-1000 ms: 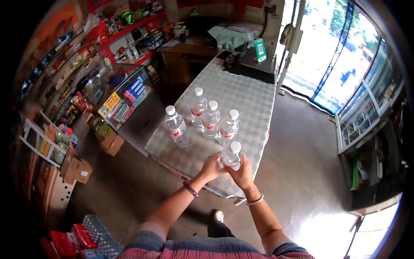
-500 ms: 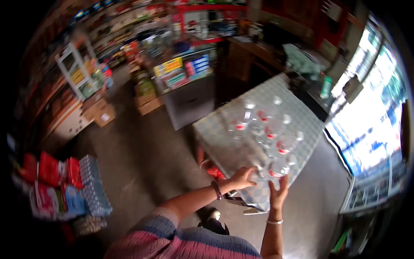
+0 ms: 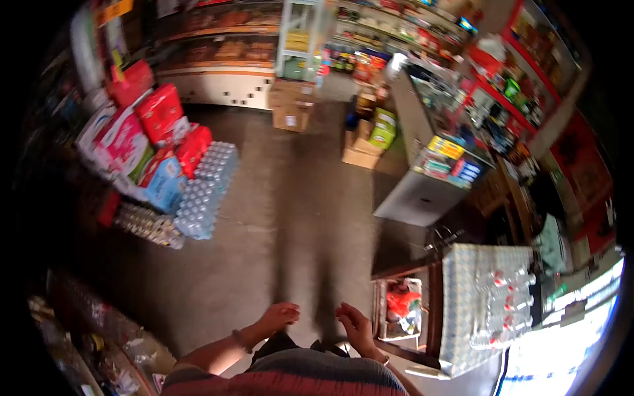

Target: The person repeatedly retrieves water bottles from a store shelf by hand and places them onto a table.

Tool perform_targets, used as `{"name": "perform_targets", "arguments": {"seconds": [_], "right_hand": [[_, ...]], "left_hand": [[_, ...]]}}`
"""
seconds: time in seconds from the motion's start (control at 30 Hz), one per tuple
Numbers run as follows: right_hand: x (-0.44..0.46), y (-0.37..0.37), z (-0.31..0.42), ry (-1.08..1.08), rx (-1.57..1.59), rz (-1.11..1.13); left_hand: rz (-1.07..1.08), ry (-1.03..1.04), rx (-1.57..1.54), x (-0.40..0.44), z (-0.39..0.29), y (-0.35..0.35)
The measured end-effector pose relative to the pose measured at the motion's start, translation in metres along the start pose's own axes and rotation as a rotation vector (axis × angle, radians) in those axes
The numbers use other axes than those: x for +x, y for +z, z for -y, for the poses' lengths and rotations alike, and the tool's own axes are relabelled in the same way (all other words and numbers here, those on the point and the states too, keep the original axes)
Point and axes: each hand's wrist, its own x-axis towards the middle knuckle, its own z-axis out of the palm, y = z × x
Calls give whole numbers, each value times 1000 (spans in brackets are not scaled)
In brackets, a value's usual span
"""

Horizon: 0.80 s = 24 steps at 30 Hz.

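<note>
My left hand (image 3: 281, 315) is in front of my body above the floor, fingers loosely curled together, and no object shows in it. My right hand (image 3: 356, 327) hangs a short way to its right, with its fingers partly bent and apart, also without anything visible in it. It is nearest to the table (image 3: 459, 310) with a checked cloth, but does not touch it. On that table several clear bottles (image 3: 508, 307) with red labels stand in a group. Beneath the tabletop, a red bundle (image 3: 401, 302) lies on an open shelf.
Shrink-wrapped bottle packs (image 3: 208, 188) and red packages (image 3: 162, 115) are stacked on the left. Cardboard boxes (image 3: 290, 105) stand on the floor ahead. A grey counter (image 3: 422, 198) carries coloured boxes. Bare floor (image 3: 304, 211) lies between. Stocked shelves line the back.
My view has swung left, so the table and bottles now sit at the far right. Both hands have left the bottles and come back in front of my body.
</note>
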Motion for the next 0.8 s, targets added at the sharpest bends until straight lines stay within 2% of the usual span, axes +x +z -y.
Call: {"name": "perform_targets", "arguments": {"seconds": [0.1,0.17,0.2,0.33,0.4,0.53,0.8], "right_hand": [[56,86,44,-90,-53,230],[88,145,58,-164,-24,382],[100,172,64,-177,9,465],[123,281,84,-144,59,768],[121,322,93,-174,113,900],[136,396,126,-251,-125,1133],[233,558,136,-330,64,1249]], "left_hand": [[-270,195,-79,-77,-41,-77],[-521,239,-116,-117,-68,-108],[-582,347,-166,-127,-59,-129],[-830,545,-363,-175,-61,-157],[-866,544,-499,-194,-66,-153],[-939,545,-616,-217,-82,-172],[-1171,649,-657,-248,-164,-291]]}}
